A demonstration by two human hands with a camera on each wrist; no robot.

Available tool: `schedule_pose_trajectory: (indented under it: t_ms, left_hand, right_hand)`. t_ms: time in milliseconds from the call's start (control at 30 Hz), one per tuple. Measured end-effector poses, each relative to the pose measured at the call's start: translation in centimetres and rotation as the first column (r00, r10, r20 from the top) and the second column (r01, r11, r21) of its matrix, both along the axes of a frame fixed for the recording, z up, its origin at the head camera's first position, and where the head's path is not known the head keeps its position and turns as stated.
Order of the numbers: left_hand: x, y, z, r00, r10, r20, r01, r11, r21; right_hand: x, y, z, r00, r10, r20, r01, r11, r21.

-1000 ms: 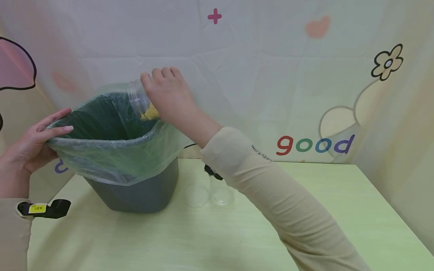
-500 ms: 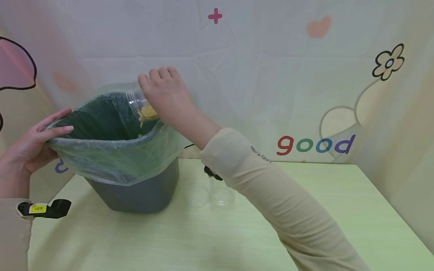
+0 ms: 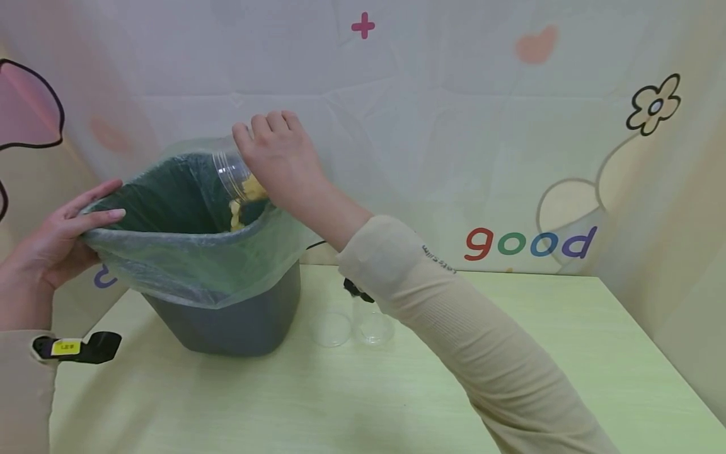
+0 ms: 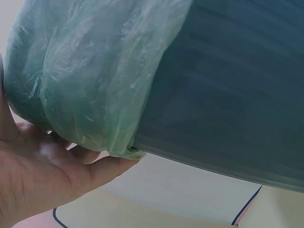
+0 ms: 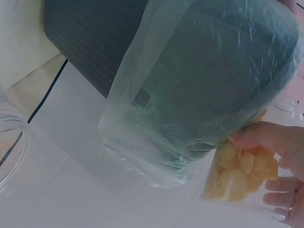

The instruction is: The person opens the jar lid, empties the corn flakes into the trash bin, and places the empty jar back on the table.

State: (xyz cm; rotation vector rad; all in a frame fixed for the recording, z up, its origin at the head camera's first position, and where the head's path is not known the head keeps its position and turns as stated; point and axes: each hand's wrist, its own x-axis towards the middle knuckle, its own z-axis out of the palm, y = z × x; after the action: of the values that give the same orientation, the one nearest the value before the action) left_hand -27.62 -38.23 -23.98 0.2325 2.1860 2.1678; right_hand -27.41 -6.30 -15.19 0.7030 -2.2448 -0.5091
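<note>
My left hand [image 3: 57, 243] grips the left rim of a dark grey trash bin [image 3: 232, 328], thumb over the edge and fingers underneath in the left wrist view. A translucent green bin liner [image 3: 198, 268] is folded over the rim. The bin leans to the left on the table. My right hand [image 3: 280, 157] holds a clear plastic jar [image 3: 228, 170] tipped sideways, its mouth over the bin's opening. Yellow chip-like pieces [image 5: 242, 173] lie inside the jar, and some drop from its mouth into the bin. The bottom of the bin's inside is hidden.
On the pale green table [image 3: 397, 391], right of the bin, lies a clear round lid [image 3: 331, 329]. Beside it, partly behind the right sleeve, stands another clear jar [image 3: 374, 328]. A printed cloth backdrop [image 3: 431, 145] rises behind the table.
Yellow pieces have slid toward the jar's mouth and now fall into the bin. The right hand moved only slightly; the left hand keeps its place on the rim.
</note>
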Motion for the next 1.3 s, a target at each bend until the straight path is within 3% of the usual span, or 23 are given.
schedule_pose_trajectory:
  t_ms: [1300]
  left_hand:
    - [-0.08,0.07,-0.05,1.0,0.002,0.01,-0.002,0.999,-0.033]
  right_hand:
    - [-0.07,-0.19,-0.41,0.998,0.023,-0.057,-0.022,0.999,0.026]
